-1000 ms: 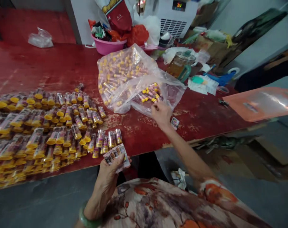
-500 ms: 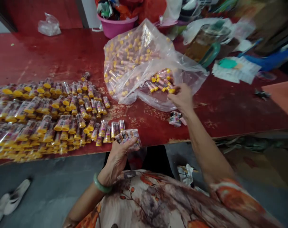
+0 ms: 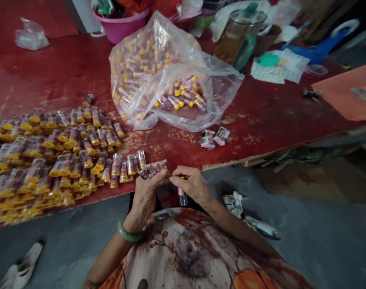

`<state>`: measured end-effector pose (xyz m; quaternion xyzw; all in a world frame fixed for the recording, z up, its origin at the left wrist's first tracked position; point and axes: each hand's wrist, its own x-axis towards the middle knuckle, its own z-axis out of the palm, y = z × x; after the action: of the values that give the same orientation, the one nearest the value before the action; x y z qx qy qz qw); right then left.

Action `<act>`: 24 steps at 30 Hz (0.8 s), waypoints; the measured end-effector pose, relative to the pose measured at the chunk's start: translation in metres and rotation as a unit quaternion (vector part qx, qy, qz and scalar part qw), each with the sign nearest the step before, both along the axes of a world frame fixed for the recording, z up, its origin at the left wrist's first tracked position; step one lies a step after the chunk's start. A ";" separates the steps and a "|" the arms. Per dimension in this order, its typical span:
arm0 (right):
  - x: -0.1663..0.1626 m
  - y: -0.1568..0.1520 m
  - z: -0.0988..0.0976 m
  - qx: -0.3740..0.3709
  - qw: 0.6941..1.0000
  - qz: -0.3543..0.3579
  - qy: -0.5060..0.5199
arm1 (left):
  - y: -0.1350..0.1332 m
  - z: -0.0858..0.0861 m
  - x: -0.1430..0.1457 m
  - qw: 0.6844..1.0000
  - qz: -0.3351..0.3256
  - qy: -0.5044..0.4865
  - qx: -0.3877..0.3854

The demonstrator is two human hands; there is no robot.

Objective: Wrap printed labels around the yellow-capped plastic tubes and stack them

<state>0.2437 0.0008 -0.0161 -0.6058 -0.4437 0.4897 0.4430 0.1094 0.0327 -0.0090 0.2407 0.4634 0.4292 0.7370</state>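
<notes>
My left hand point(image 3: 148, 192) is closed on a fanned set of small printed cards point(image 3: 154, 169) at the table's front edge. Close beside it, my right hand point(image 3: 193, 185) pinches a small clear tube point(image 3: 183, 197), its yellow cap partly hidden by the fingers and its clear end pointing down. Ahead lies a clear plastic bag point(image 3: 221, 86), its mouth spread toward me, full of similar yellow-capped tubes point(image 3: 187, 94). To the left, rows of filled tubes point(image 3: 92, 136) are stacked along the table. Two small stacks of printed cards point(image 3: 207, 139) sit right of my hands.
Along the back of the red table point(image 3: 65, 72) stand a pink basin point(image 3: 122, 25) and a glass pitcher point(image 3: 238, 36) of brown liquid. Toward the right are papers point(image 3: 283, 70), a blue object point(image 3: 318, 48) and an orange sheet point(image 3: 348, 92). White shoes point(image 3: 27, 265) lie on the floor.
My right hand has come back from the bag's mouth to beside my left hand, now with a tube in it. The view has shifted to the right.
</notes>
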 end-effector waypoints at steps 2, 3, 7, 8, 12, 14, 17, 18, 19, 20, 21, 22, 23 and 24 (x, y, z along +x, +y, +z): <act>0.006 0.003 0.003 0.017 1.000 0.008 -0.020 | 0.000 0.000 -0.001 1.000 -0.019 -0.002 0.001; 0.010 0.004 0.004 0.024 0.999 0.013 -0.026 | 0.001 0.001 -0.001 1.000 -0.023 0.000 0.002; 0.025 -0.001 0.013 0.044 0.998 0.042 -0.035 | 0.003 0.003 -0.001 1.000 0.010 0.010 -0.005; 0.030 -0.005 0.015 0.046 0.997 0.047 -0.028 | 0.003 0.003 0.000 1.000 0.023 0.005 -0.004; 0.051 -0.027 0.018 0.068 0.996 0.049 0.026 | 0.001 0.001 0.003 0.999 0.043 -0.022 0.011; 0.057 -0.039 0.016 0.100 0.994 0.039 0.038 | 0.001 0.000 0.005 0.999 0.045 -0.026 0.008; 0.055 -0.050 0.012 0.153 0.988 0.009 0.013 | 0.000 0.000 0.009 0.998 0.048 -0.032 -0.002; 0.052 -0.052 0.012 0.170 0.985 0.000 -0.009 | 0.000 0.000 0.010 0.998 0.048 -0.037 -0.006; 0.049 -0.053 0.012 0.187 0.982 -0.010 -0.036 | 0.000 0.001 0.011 0.998 0.050 -0.041 -0.012; 0.046 -0.053 0.012 0.204 0.977 -0.018 -0.066 | 0.000 0.002 0.012 0.997 0.053 -0.043 -0.021; 0.043 -0.053 0.014 0.220 0.970 -0.024 -0.096 | 0.000 0.002 0.013 0.997 0.055 -0.045 -0.032; 0.040 -0.052 0.015 0.234 0.964 -0.030 -0.122 | 0.000 0.003 0.013 0.996 0.056 -0.046 -0.045; 0.038 -0.052 0.017 0.245 0.959 -0.033 -0.140 | -0.001 0.003 0.014 0.996 0.055 -0.048 -0.055; 0.036 -0.051 0.018 0.256 0.954 -0.037 -0.152 | -0.001 0.003 0.014 0.995 0.054 -0.053 -0.062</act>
<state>0.2801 -0.0507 0.0023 -0.5558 -0.5936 0.2451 0.5279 0.1236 0.0318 -0.0063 0.1463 0.4613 0.4508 0.7500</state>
